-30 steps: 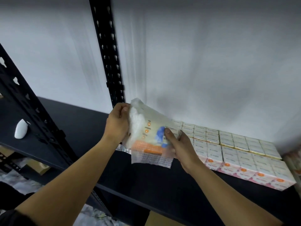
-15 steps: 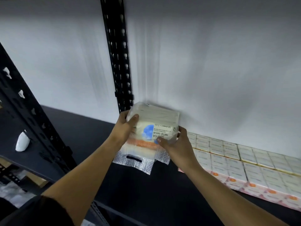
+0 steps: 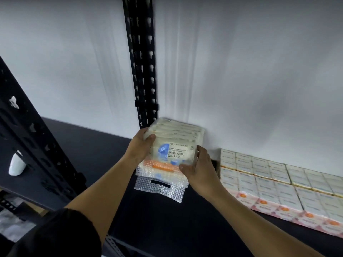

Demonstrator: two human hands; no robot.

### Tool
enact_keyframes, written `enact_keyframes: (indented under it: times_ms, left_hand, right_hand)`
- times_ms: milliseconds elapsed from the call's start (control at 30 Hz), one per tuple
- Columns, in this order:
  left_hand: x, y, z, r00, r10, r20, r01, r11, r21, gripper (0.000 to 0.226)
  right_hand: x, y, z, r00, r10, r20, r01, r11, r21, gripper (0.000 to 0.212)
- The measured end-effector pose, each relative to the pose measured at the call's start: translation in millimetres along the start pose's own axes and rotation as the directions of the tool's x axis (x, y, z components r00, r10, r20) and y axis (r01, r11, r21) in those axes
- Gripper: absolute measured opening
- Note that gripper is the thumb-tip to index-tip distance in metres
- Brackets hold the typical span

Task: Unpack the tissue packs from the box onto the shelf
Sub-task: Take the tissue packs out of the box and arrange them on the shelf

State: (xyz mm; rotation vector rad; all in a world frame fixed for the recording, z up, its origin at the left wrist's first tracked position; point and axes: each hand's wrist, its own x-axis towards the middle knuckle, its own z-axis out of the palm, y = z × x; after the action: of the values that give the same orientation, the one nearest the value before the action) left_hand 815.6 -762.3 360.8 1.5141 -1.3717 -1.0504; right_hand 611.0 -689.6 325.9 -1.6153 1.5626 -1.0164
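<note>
A clear-wrapped bundle of facial tissue packs (image 3: 174, 145) with a blue and orange label stands at the back of the black shelf (image 3: 96, 143), close to the white wall. My left hand (image 3: 142, 144) grips its left side and my right hand (image 3: 198, 167) grips its right front corner. The bundle's plastic carry flap (image 3: 161, 188) hangs forward over the shelf. Just to the right, rows of small tissue packs (image 3: 274, 184) with orange dots on pink fronts cover the shelf. The box is out of view.
A black perforated upright (image 3: 142, 62) rises right behind the bundle. Another slanted black post (image 3: 35, 138) crosses the left side, with a white object (image 3: 16, 165) on the shelf beyond it. Cluttered floor shows at the lower left.
Both hands have carried the bundle up and back from the shelf's front toward the wall, turning it so its label faces me and its flap hangs forward.
</note>
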Motion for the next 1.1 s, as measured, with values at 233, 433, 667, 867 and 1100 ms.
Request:
enact_keyframes:
  times_ms: [233, 433, 667, 867, 1100]
  left_hand:
    - [12, 5, -2, 0.997, 0.075, -0.007, -0.075, 0.997, 0.016, 0.036]
    - [10, -3, 1, 0.997, 0.039, 0.072, -0.038, 0.999, -0.013, 0.04]
    - [14, -16, 2, 0.999, -0.038, -0.017, 0.037, 0.997, -0.071, 0.049]
    - [12, -21, 4, 0.999, -0.042, 0.0, 0.042, 0.997, -0.057, 0.04]
    - [-20, -21, 7, 0.984, -0.003, -0.178, 0.005, 1.0, 0.011, 0.032]
  right_hand:
    - [10, 1, 0, 0.998, 0.011, -0.062, -0.013, 0.999, -0.04, 0.065]
    - [9, 4, 4, 0.999, 0.018, -0.039, -0.021, 0.997, -0.075, 0.067]
    - [5, -4, -11, 0.995, 0.004, -0.095, -0.012, 0.996, -0.087, 0.077]
    - [14, -9, -14, 0.994, -0.073, -0.084, 0.066, 0.995, -0.076, 0.07]
    - [38, -29, -15, 0.977, -0.21, -0.025, 0.187, 0.911, -0.369, 0.071]
